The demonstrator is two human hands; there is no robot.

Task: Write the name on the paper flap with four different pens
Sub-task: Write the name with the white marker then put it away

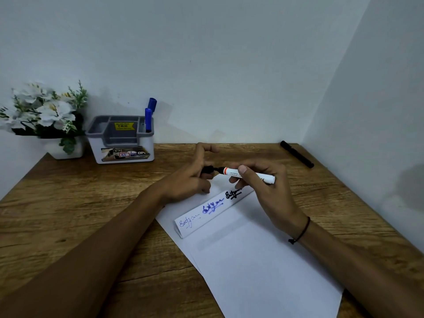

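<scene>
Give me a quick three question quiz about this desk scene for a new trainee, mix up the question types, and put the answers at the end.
1. True or false: the name shows three times on the paper flap.
2. Multiple choice: where are the two blue pens? A) lying on the paper, B) standing in the grey organizer, C) in the flower pot.
3. Short answer: what does each hand hold?

Key
1. True: two in blue, one in black.
2. B.
3. The right hand holds the white marker; the left hand holds its black cap at the tip. A black pen lies apart near the wall.
</scene>
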